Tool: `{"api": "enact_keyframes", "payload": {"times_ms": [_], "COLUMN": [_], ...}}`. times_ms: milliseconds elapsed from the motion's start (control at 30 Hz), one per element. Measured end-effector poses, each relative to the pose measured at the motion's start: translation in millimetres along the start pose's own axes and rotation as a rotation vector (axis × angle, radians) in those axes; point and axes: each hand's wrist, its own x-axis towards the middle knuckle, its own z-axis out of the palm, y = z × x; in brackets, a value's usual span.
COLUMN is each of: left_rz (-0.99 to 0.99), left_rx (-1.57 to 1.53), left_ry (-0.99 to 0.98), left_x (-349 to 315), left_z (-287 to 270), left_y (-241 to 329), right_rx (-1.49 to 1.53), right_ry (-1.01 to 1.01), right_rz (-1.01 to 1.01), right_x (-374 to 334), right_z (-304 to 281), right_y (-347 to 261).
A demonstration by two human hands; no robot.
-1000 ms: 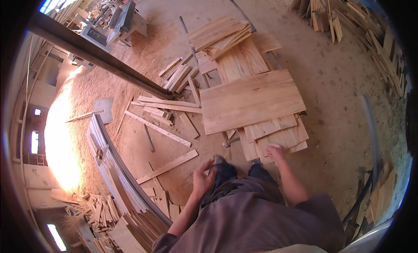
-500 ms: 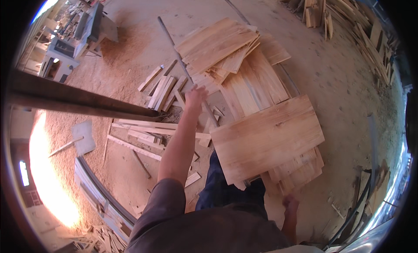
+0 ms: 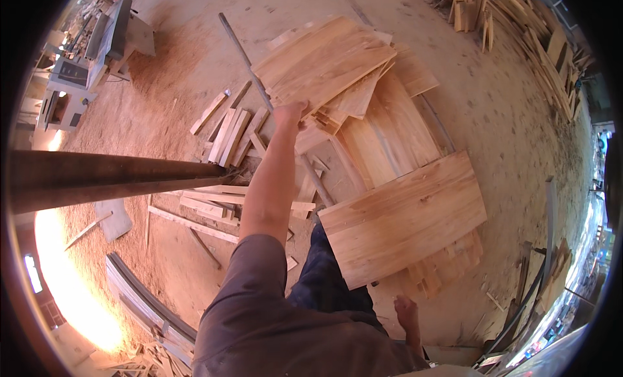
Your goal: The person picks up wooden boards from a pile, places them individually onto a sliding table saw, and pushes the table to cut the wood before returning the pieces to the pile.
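My left hand (image 3: 290,112) reaches forward with its fingers closed on the near edge of a wide wooden board (image 3: 324,62). That board is the top one of a loose, fanned pile, and its near edge looks slightly raised. Beneath it lie smaller boards (image 3: 355,97) and a long panel (image 3: 389,127). Closer to my legs, another wide board (image 3: 405,218) rests across several more boards (image 3: 448,263). My right hand (image 3: 407,310) hangs low beside my body, fingers curled, apart from the boards, with nothing seen in it.
Metal bars (image 3: 243,59) run under the boards. Short wood offcuts (image 3: 230,137) and strips (image 3: 195,222) lie to the left, near a thick brown post (image 3: 117,179). A machine (image 3: 110,43) stands far left amid sawdust. Scrap wood (image 3: 538,52) is heaped at the far right.
My left hand has moved forward and closed on the far pile's top board, whose near edge has come up a little. My right hand has drawn back from the nearer boards toward my body.
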Motion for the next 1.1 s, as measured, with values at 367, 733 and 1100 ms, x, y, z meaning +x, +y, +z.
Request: {"api": "enact_keyframes", "payload": {"times_ms": [367,733,1100], "left_rz": [0.074,-0.200,-0.277], "left_rx": [-0.269,-0.495,-1.019], "left_ry": [-0.110,-0.584,-0.460], "left_x": [-30.9,-248.3,-208.7], "left_z": [-14.9,-60.5,-131.7], "left_y": [-61.1,-217.1,-230.6], "right_rx": [0.149,1.294,1.298], "right_ry": [-0.096,-0.488,-0.432], "right_rz": [-0.119,0.113,0.191], "right_x": [156.8,222.1,196.0], "right_z": [-17.6,58.0,90.1], "right_y": [-190.7,-321.6,-310.6]}}
